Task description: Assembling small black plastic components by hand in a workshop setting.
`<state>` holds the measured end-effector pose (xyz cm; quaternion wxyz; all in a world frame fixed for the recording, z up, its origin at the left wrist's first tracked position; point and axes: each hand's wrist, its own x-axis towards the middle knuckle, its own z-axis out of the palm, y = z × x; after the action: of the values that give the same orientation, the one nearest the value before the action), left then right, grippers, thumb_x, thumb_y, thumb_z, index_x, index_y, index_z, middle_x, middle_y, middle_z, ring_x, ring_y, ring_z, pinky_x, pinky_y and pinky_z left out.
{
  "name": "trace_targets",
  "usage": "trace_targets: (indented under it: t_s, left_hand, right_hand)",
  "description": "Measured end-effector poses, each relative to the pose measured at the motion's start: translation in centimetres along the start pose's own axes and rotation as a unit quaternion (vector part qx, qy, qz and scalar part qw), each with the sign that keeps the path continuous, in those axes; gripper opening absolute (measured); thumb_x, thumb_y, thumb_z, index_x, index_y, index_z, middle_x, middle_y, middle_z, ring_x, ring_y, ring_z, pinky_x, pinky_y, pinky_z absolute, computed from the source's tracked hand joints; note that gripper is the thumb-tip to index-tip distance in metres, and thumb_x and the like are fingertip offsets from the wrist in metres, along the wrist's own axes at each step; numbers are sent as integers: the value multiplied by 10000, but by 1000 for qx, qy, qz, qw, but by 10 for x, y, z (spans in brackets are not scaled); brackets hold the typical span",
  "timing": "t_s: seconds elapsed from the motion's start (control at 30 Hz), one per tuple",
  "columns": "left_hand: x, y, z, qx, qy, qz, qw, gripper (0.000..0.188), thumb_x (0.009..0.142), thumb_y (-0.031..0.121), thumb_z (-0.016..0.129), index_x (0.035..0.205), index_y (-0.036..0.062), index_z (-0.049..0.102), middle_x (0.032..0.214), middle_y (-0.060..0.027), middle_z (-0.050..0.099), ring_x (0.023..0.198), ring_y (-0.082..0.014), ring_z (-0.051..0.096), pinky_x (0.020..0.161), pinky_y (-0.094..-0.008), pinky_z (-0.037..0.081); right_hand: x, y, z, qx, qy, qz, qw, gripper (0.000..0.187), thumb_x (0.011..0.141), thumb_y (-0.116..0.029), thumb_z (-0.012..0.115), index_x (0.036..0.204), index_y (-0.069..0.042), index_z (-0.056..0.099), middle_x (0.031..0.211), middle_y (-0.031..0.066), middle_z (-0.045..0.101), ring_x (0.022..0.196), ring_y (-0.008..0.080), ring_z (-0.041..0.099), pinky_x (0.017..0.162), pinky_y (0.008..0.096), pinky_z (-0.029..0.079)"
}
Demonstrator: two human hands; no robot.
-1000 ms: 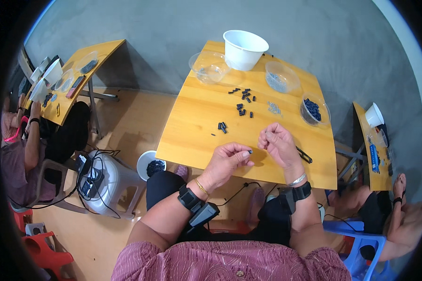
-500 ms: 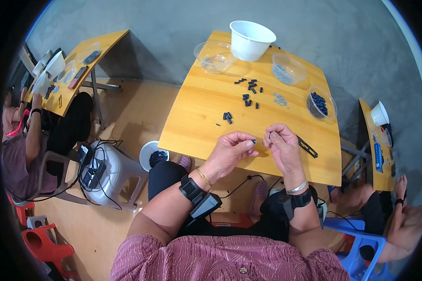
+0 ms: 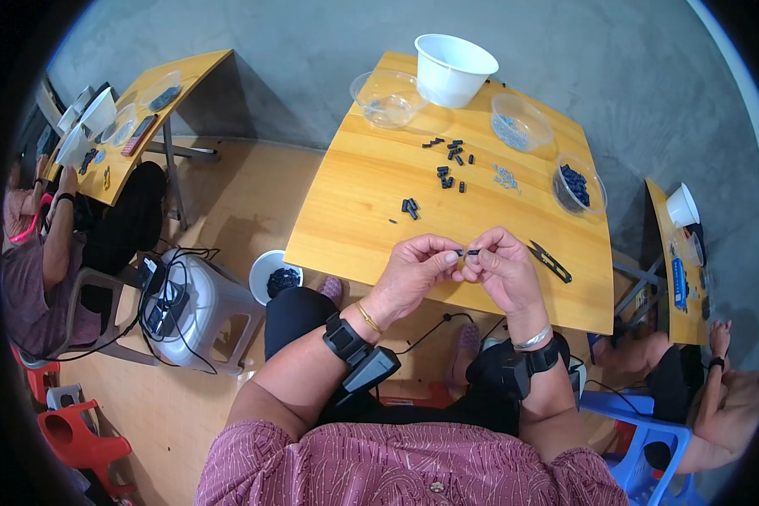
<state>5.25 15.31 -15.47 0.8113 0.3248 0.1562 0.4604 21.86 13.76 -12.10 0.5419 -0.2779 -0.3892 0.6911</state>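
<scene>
Over the near edge of the wooden table (image 3: pixel 354 228), my left hand (image 3: pixel 415 271) pinches a small black piece (image 3: pixel 459 252) between thumb and forefinger. My right hand (image 3: pixel 506 268) is closed on another small dark piece (image 3: pixel 473 252), and the two pieces meet end to end or nearly so. Fingers cover most of both. Just right of my right hand lie black thread snips (image 3: pixel 551 263). Beyond my hands, small black cylindrical pieces (image 3: pixel 410 208) rest in loose groups, beside a scatter of tiny clear bluish bits (image 3: pixel 505 178).
At the back stand a white tub (image 3: pixel 454 74) and a clear bowl (image 3: pixel 388 99). On the right, one clear bowl (image 3: pixel 523 122) holds bluish bits, another (image 3: pixel 579 184) black pieces. A white bucket (image 3: pixel 261 274) and grey stool (image 3: pixel 198 312) stand left on the floor. People sit at neighbouring tables.
My right hand has moved left to my left hand, bringing its dark piece against or close to the one in my left fingers. More of the snips now shows.
</scene>
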Motion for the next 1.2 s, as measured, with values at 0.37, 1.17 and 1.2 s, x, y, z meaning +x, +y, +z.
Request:
trace_targets:
  t_s: [0.37, 1.17, 1.2]
  left_hand:
    - [0, -4, -2, 22, 14, 23, 999, 133, 846, -5, 537, 969, -2, 587, 913, -104, 618, 761, -148, 592, 695, -247, 511]
    - [-1, -3, 0, 106, 31, 14, 994, 120, 842, 0, 548, 947, -29, 597, 848, -96, 617, 706, -135, 581, 660, -235, 500]
    - [-1, -2, 0, 103, 38, 12, 994, 117, 842, 3, 549, 944, -29, 597, 843, -94, 616, 703, -134, 581, 656, -234, 500]
  right_hand:
    - [1, 5, -5, 39, 27, 15, 999, 88, 785, 7, 607, 840, -17, 544, 734, 86, 588, 601, 157, 553, 565, 277, 474]
    - [-3, -1, -12, -170, -8, -34, 985, 107, 782, 5, 621, 832, -23, 531, 834, 75, 554, 681, 147, 556, 620, 263, 479]
    - [-3, -2, -11, -165, -9, -42, 985, 107, 782, 10, 619, 829, -23, 529, 839, 75, 549, 692, 144, 554, 631, 258, 477]
